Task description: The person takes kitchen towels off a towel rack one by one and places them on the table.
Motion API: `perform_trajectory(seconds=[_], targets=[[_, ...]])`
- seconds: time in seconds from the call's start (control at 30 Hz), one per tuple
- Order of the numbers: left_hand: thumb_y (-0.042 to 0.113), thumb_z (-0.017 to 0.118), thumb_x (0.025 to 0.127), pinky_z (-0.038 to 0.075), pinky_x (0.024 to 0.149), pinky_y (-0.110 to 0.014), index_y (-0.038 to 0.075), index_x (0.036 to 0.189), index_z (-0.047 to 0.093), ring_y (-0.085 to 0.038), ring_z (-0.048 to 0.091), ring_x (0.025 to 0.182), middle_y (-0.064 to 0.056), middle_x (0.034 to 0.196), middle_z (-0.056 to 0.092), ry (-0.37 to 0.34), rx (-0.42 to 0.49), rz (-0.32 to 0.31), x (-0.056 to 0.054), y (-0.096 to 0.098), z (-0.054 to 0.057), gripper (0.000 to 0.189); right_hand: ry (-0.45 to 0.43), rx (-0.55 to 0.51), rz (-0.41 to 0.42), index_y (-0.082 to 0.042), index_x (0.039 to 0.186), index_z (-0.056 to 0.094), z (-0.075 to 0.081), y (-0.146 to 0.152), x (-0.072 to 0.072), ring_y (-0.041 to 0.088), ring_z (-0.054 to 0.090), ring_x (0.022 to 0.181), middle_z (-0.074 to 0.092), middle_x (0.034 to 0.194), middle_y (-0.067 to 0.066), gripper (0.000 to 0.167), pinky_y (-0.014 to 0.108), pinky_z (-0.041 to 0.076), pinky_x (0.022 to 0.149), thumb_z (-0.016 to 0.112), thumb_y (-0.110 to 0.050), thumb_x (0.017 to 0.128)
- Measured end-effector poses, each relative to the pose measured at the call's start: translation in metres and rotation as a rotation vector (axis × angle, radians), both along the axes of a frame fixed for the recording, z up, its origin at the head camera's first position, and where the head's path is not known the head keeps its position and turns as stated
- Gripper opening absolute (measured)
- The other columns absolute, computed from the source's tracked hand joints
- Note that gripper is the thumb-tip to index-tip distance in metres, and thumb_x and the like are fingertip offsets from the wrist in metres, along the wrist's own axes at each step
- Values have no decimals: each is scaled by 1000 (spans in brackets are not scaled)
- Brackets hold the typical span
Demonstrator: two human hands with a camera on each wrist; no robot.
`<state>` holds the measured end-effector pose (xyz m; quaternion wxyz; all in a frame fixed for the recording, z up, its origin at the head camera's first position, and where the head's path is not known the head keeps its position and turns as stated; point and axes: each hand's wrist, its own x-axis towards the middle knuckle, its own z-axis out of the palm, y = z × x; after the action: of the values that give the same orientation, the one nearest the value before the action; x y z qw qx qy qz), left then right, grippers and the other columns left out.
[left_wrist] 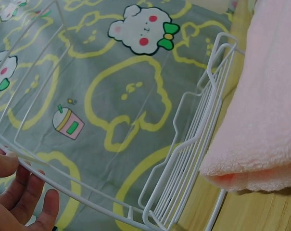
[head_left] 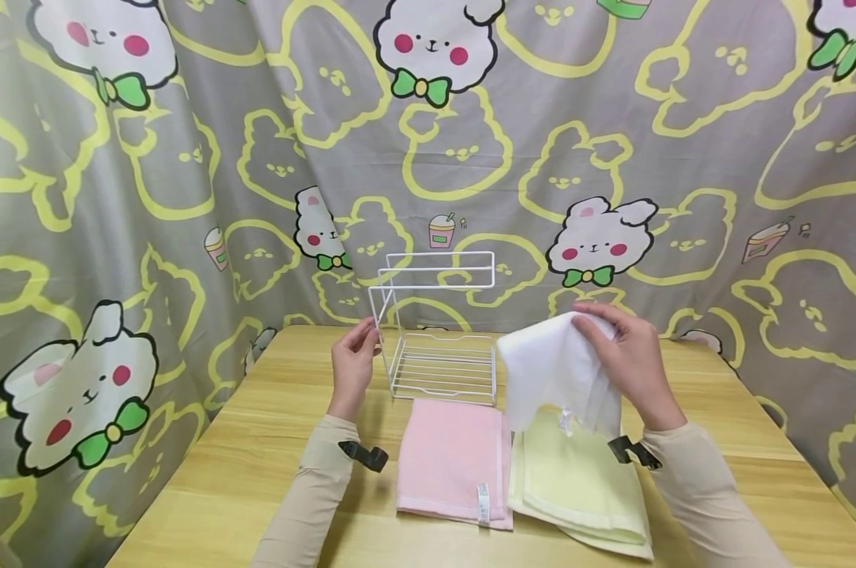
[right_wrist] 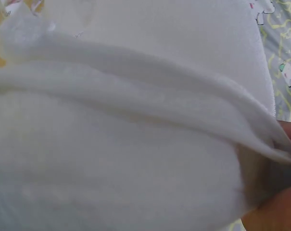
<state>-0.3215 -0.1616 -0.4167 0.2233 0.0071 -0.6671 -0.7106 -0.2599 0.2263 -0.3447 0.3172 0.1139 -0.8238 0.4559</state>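
Note:
A white wire rack (head_left: 442,392) stands toward the back of the table, with a slatted bottom shelf and rails above. My left hand (head_left: 353,363) pinches its left upright; in the left wrist view the thumb and fingers (left_wrist: 27,192) meet around the white wire. My right hand (head_left: 629,359) pinches a white towel (head_left: 548,367) by its upper edge, and the cloth hangs down in folds. That white towel (right_wrist: 135,159) fills most of the right wrist view. Below it lies a folded yellow towel (head_left: 584,481). A folded pink towel (head_left: 449,457) lies in front of the rack.
The table (head_left: 229,473) has a light wood-grain top. A grey curtain (head_left: 456,142) with cartoon animals hangs close behind it and along the left side. Small white labels show on the pink towel and below the hanging white one.

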Motion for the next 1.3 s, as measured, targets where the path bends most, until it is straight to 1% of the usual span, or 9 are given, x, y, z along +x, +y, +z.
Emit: perform_trajectory(seconds=[0.27, 0.37, 0.4, 0.5, 0.6, 0.73, 0.8, 1.0, 1.3], targets=[[6, 67, 99, 59, 72, -17, -3, 128, 68, -5, 66, 82, 10, 91, 73, 20, 0, 1, 3, 0, 2, 31, -131, 9, 44, -7, 120, 75, -17, 6, -18, -9, 56, 103, 72, 124, 15, 31, 4, 46, 80, 72, -27, 98], [5, 67, 99, 60, 72, -18, -3, 128, 68, -5, 66, 82, 8, 92, 73, 15, -1, 3, 3, 0, 2, 30, -164, 39, 44, -7, 121, 75, -22, 8, -25, 6, 61, 110, 72, 124, 15, 32, 4, 43, 83, 71, -30, 99], [6, 68, 99, 59, 71, -17, -2, 128, 69, -4, 66, 81, 8, 93, 74, 20, 1, 6, 0, 0, -2, 30, -168, 53, 42, -7, 121, 75, -23, 9, -27, 12, 63, 112, 72, 123, 16, 33, 5, 42, 83, 70, -30, 99], [7, 68, 99, 59, 72, -16, -1, 128, 69, -4, 66, 82, 8, 94, 74, 14, -1, 6, -1, -1, -1, 31, -167, 90, 42, -6, 122, 74, -27, 13, -35, 31, 64, 116, 73, 121, 18, 33, 7, 42, 85, 69, -30, 100], [9, 68, 99, 59, 73, -17, -1, 129, 69, -6, 66, 84, 8, 93, 74, 14, -3, 3, -2, -1, -2, 32, -164, 136, 44, -4, 121, 74, -30, 16, -45, 37, 65, 117, 73, 120, 19, 32, 19, 48, 91, 68, -28, 101], [9, 68, 99, 60, 73, -19, -1, 129, 69, -10, 67, 86, 10, 91, 73, 9, -6, -1, -2, -1, -2, 32, -172, 196, 43, -2, 121, 73, -34, 21, -57, 41, 65, 116, 72, 120, 22, 31, 47, 53, 97, 66, -25, 102], [9, 68, 99, 60, 73, -19, -2, 129, 69, -12, 67, 87, 10, 90, 73, 7, -6, 0, -1, 0, -1, 31, -188, 209, 50, -1, 121, 73, -37, 22, -62, 43, 64, 116, 71, 120, 23, 30, 56, 52, 98, 65, -24, 103], [5, 67, 99, 59, 70, -17, -3, 127, 69, -8, 67, 83, 9, 90, 72, 13, 7, 4, -1, 1, -1, 30, -290, 257, 64, 0, 124, 70, -49, 29, -77, 44, 61, 120, 69, 125, 24, 33, 60, 50, 102, 62, -25, 104], [3, 67, 98, 59, 71, -17, -2, 128, 69, -5, 66, 82, 7, 93, 73, 0, 15, 15, -2, 1, -1, 30, -375, 259, 76, -3, 122, 72, -66, 38, -98, 44, 60, 122, 69, 125, 23, 29, 61, 49, 103, 63, -24, 104]])
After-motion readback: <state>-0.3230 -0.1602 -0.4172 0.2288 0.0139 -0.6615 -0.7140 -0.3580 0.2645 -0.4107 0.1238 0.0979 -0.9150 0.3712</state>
